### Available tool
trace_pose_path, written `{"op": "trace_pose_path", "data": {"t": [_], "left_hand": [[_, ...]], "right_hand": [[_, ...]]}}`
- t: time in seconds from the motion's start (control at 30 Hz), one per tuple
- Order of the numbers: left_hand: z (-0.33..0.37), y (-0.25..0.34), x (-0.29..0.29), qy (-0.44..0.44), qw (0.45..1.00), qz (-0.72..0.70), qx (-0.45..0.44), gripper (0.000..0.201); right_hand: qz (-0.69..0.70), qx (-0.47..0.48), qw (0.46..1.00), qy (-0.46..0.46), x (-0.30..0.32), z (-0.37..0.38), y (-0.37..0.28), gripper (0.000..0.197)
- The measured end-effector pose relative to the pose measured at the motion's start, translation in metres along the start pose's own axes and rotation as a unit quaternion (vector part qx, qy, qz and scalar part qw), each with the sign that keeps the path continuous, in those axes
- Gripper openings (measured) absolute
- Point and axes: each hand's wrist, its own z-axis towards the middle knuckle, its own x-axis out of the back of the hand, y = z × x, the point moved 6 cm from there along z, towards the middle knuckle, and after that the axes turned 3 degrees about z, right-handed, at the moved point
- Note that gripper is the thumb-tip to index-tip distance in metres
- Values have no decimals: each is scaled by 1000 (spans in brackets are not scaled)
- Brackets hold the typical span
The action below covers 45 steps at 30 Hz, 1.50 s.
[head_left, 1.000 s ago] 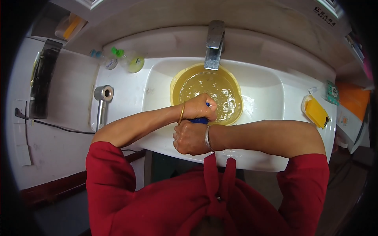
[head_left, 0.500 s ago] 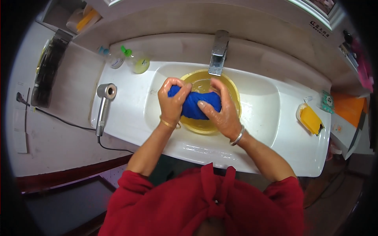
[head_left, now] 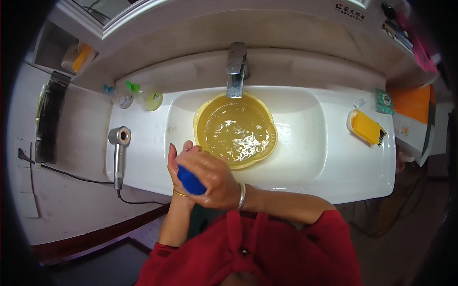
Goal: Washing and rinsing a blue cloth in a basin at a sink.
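A bunched blue cloth [head_left: 191, 181] is clasped between both hands at the near left edge of the sink. My right hand [head_left: 212, 174], slightly blurred, wraps over its top with a silver bangle at the wrist. Partly hidden beneath, my left hand [head_left: 173, 167] closes around the other side; a gold bracelet circles that wrist. Beyond the hands, the yellow basin [head_left: 272, 148] stands in the white sink, holding rippling water. Most of the cloth is covered by my fingers.
The metal faucet [head_left: 235, 71] reaches over the basin's far rim. Left on the counter lie a grey hair dryer [head_left: 119, 157] with its cord, and two pump bottles, one green-topped [head_left: 152, 100]. At right sit a yellow comb-like item [head_left: 367, 127] and a green packet [head_left: 385, 101].
Both hands have carried the blue cloth from above the basin toward me and left. My right hand now covers it, and the basin's water shows fully. The view has shifted.
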Motion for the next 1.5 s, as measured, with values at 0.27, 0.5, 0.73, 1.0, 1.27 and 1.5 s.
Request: {"op": "trace_pose_path", "data": {"t": [0.27, 0.5, 0.73, 1.0, 1.27, 1.5], "left_hand": [[3, 1, -31, -84, 959, 144, 229, 44], [21, -11, -81, -146, 855, 372, 332, 30], [51, -34, -74, -168, 781, 516, 309, 23], [74, -49, -45, -134, 808, 516, 252, 20], [93, 23, 5, -39, 631, 763, -134, 46], [100, 30, 99, 157, 693, 701, -58, 31]], "right_hand": [[-111, 239, 956, -130, -29, -5, -36, 31], [-140, 300, 933, -141, -14, -5, -37, 16], [-182, 307, 910, -212, -8, -16, -7, 14], [-198, 283, 885, -313, -7, -30, 28, 10], [-125, -33, 989, -67, 118, 16, 58, 16], [-51, -280, 943, 172, 213, -38, 61, 13]]}}
